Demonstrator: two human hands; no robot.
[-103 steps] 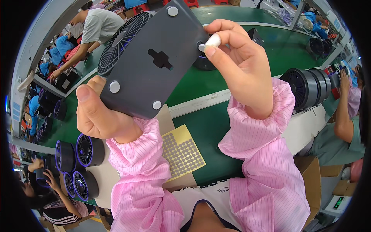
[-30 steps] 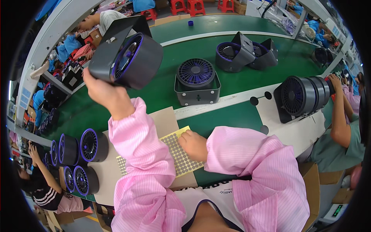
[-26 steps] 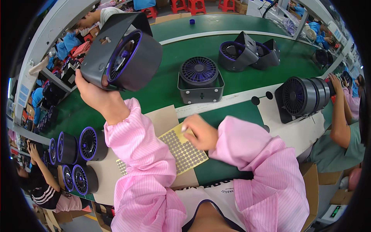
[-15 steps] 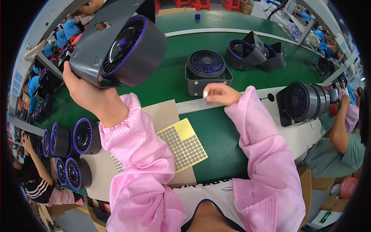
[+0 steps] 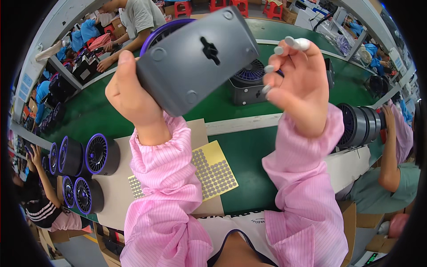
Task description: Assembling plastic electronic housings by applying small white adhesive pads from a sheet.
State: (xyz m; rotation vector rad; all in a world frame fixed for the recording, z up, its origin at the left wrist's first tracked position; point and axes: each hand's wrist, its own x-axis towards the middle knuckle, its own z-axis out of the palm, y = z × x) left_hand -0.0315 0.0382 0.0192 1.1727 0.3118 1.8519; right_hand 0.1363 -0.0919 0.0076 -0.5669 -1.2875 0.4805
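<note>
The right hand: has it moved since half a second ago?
Yes. The right hand rose from the white strip at the belt's edge, toward the grey fan.

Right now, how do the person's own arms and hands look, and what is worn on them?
Both arms wear loose pink sleeves with thin pinstripes, gathered at elastic cuffs at the wrists. The left hand is bare. The right hand is bare too, except for a white cot on one fingertip. No cables or gloves show.

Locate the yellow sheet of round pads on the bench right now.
The yellow sheet lies low and centre on brown cardboard, between the pink sleeves.
</note>
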